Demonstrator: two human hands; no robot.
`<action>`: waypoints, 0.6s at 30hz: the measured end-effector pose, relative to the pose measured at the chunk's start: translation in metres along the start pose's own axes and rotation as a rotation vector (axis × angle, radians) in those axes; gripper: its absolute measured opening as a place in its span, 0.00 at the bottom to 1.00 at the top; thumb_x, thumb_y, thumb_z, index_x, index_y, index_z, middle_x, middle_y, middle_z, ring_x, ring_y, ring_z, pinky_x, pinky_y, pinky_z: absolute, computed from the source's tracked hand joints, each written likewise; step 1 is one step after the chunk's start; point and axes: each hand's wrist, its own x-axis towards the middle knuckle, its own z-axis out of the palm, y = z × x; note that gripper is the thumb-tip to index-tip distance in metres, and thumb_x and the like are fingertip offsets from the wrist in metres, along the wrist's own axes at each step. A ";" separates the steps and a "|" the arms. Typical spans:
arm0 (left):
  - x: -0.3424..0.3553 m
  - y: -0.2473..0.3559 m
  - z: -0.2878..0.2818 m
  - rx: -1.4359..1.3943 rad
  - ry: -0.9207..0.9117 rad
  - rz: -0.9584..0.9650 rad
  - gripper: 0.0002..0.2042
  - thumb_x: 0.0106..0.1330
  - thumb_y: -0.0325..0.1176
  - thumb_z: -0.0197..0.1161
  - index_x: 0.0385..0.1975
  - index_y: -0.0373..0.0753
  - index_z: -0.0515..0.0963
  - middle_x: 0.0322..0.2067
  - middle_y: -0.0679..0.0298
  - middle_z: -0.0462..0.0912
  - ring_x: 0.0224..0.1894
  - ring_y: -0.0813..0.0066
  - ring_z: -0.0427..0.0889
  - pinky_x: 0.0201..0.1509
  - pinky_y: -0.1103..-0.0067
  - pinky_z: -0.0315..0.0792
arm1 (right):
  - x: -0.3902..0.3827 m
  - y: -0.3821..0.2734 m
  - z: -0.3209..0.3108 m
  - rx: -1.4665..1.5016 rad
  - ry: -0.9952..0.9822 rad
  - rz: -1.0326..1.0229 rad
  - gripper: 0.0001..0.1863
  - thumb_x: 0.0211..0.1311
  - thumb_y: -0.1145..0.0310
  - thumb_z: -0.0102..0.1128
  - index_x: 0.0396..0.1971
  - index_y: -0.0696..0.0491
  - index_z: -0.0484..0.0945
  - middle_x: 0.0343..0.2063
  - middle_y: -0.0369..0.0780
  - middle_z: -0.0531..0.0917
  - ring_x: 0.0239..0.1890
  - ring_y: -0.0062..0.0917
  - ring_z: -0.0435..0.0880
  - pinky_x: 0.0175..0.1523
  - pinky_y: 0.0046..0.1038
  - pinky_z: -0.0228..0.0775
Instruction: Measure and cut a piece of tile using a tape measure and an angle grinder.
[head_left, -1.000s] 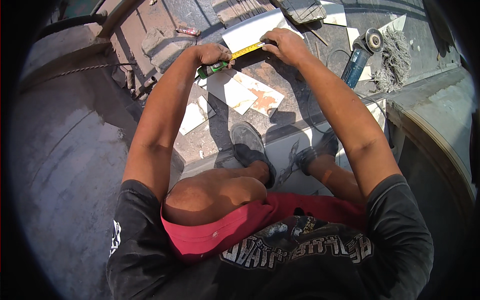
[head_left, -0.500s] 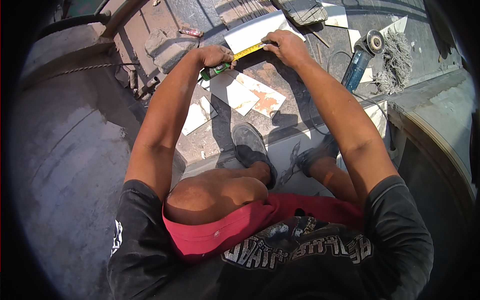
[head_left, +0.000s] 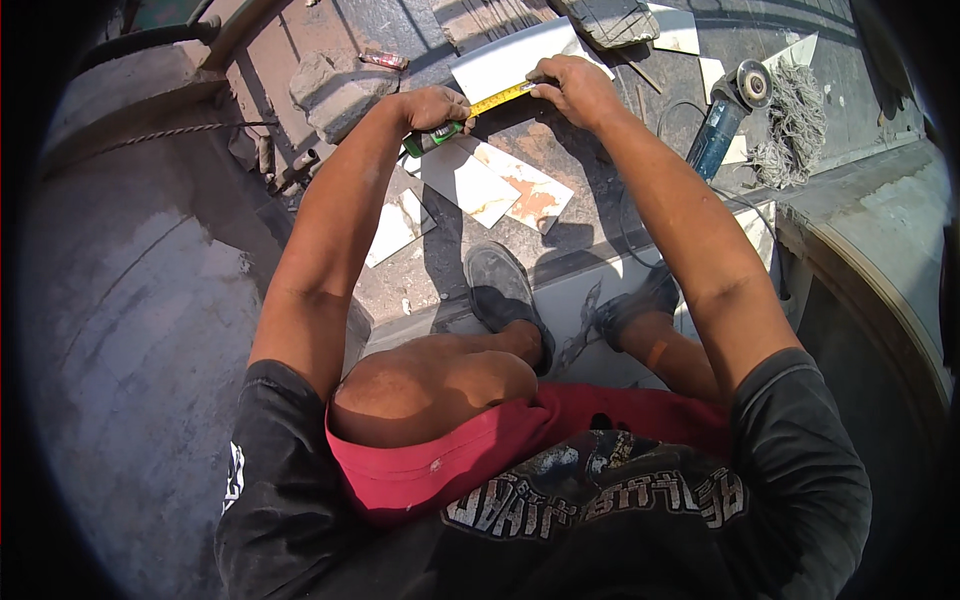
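Observation:
My left hand (head_left: pixel 434 108) is closed round a green and black tape measure (head_left: pixel 432 138). From it a short length of yellow blade (head_left: pixel 500 98) runs out to the right along the near edge of a white tile (head_left: pixel 520 62). My right hand (head_left: pixel 572 88) pinches the blade's far end near that tile's right part; some fingertips are hidden. Several cut tile pieces lie nearer to me: a white one (head_left: pixel 470 185), a brown-stained one (head_left: pixel 535 195) and a smaller veined one (head_left: pixel 400 228).
An angle grinder (head_left: pixel 722 125) lies at the right with its cord, beside a heap of grey string-like strands (head_left: pixel 795 125). A concrete lump (head_left: pixel 335 95) sits left of my left hand, a grey block (head_left: pixel 605 22) beyond the tile. A red packet (head_left: pixel 384 60) lies at the far left.
The hands and tape measure have barely moved. In the picture, tile and surroundings have shifted very slightly to the right. Both hands keep their hold on the tape measure.

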 end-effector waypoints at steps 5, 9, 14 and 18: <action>0.001 -0.005 -0.002 0.082 0.036 0.003 0.12 0.74 0.33 0.54 0.34 0.37 0.84 0.31 0.68 0.85 0.34 0.79 0.80 0.42 0.79 0.73 | 0.004 0.003 0.000 -0.001 -0.029 -0.056 0.14 0.63 0.56 0.66 0.43 0.46 0.83 0.41 0.41 0.85 0.49 0.40 0.83 0.52 0.40 0.75; 0.000 -0.004 0.000 -0.024 0.024 -0.051 0.11 0.73 0.33 0.54 0.35 0.38 0.84 0.32 0.67 0.85 0.35 0.78 0.80 0.43 0.78 0.73 | 0.004 -0.002 -0.002 0.007 -0.043 0.027 0.15 0.62 0.55 0.67 0.43 0.47 0.83 0.41 0.41 0.85 0.49 0.40 0.83 0.53 0.40 0.75; 0.001 0.003 -0.002 0.161 0.026 0.004 0.12 0.73 0.33 0.55 0.35 0.37 0.84 0.32 0.67 0.85 0.35 0.78 0.79 0.43 0.78 0.73 | 0.006 0.006 -0.002 -0.029 -0.063 -0.036 0.15 0.61 0.55 0.67 0.43 0.47 0.82 0.41 0.42 0.85 0.49 0.41 0.82 0.52 0.41 0.75; -0.002 0.000 -0.002 0.029 0.013 -0.046 0.11 0.73 0.34 0.56 0.35 0.37 0.85 0.31 0.67 0.85 0.35 0.78 0.79 0.43 0.77 0.73 | 0.005 0.001 0.001 0.024 -0.050 -0.003 0.15 0.61 0.56 0.67 0.43 0.48 0.82 0.41 0.42 0.84 0.49 0.41 0.82 0.52 0.41 0.74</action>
